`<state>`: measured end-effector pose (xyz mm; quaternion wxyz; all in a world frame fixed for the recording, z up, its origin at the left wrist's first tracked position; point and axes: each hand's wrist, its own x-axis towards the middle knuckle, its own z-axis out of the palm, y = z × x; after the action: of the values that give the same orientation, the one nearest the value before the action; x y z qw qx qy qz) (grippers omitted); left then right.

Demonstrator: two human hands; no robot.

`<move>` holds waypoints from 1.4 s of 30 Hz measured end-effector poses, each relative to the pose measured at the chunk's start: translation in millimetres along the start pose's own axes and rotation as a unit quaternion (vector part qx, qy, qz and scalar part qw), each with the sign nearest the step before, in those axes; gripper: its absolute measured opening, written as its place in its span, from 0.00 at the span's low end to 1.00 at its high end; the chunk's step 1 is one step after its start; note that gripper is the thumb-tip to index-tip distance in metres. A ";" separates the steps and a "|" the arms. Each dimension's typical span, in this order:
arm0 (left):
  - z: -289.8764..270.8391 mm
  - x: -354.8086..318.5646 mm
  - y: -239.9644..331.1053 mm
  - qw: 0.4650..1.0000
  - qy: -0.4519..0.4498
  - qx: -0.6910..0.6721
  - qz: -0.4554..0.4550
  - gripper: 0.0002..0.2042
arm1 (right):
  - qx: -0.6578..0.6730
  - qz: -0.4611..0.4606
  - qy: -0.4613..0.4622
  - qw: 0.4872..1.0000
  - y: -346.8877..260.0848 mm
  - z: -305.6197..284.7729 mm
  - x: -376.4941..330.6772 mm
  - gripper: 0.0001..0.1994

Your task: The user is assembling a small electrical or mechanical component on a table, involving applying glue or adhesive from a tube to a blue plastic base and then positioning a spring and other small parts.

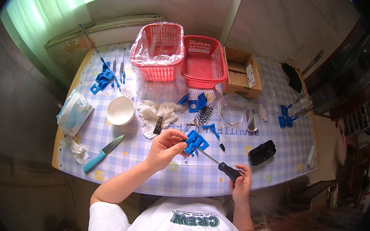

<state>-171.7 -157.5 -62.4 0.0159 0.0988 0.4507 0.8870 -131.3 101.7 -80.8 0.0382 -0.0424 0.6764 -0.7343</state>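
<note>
My left hand point(167, 148) pinches a blue plastic bracket-like part point(194, 142) above the front middle of the table. In my right hand point(242, 179) is a screwdriver point(229, 170), gripped by its black handle. Its metal shaft points up and left, and the tip meets the blue part; the exact contact point is too small to make out. Just beyond lie a bunch of dark springs point(204, 115), more flat blue pieces point(194, 106) and a blue stick-like piece point(213, 130). Tiny bits rest on the cloth below the part.
At the back stand two red baskets point(158, 66) point(208, 83) and a cardboard box point(253, 92). A white bowl point(121, 111), a crumpled cloth point(147, 114), a knife point(104, 153) and a tissue pack point(74, 114) lie left. A black case point(262, 152) and blue sprung assemblies point(286, 121) are right.
</note>
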 end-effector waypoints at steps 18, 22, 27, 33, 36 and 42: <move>-0.4 -0.7 0.3 0.997 -0.025 0.067 0.036 0.09 | -0.028 0.037 -0.026 0.999 -0.5 -4.7 -3.3 0.28; -1.3 -1.0 0.2 0.997 -0.029 0.068 0.033 0.09 | -0.080 -0.034 -0.009 0.996 -15.5 13.5 -2.7 0.25; -1.3 -1.0 0.9 0.997 -0.026 0.065 0.033 0.09 | -0.065 -0.050 -0.018 0.996 -0.6 1.3 -5.3 0.23; -1.4 -1.2 1.4 0.996 -0.029 0.075 0.033 0.09 | -0.063 0.010 -0.047 0.997 -2.4 -4.6 -1.9 0.27; -1.3 -2.0 0.3 0.995 -0.036 0.085 0.030 0.10 | -0.041 0.036 -0.027 0.998 -4.1 -2.9 -1.6 0.27; -0.4 -1.3 0.3 0.996 -0.034 0.081 0.031 0.10 | -0.011 -0.018 -0.041 0.999 -2.4 1.9 -3.9 0.25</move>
<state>-170.5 -158.2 -62.6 -0.0042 0.1441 0.5174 0.8435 -127.3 100.5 -78.3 0.0523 -0.0848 0.6812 -0.7253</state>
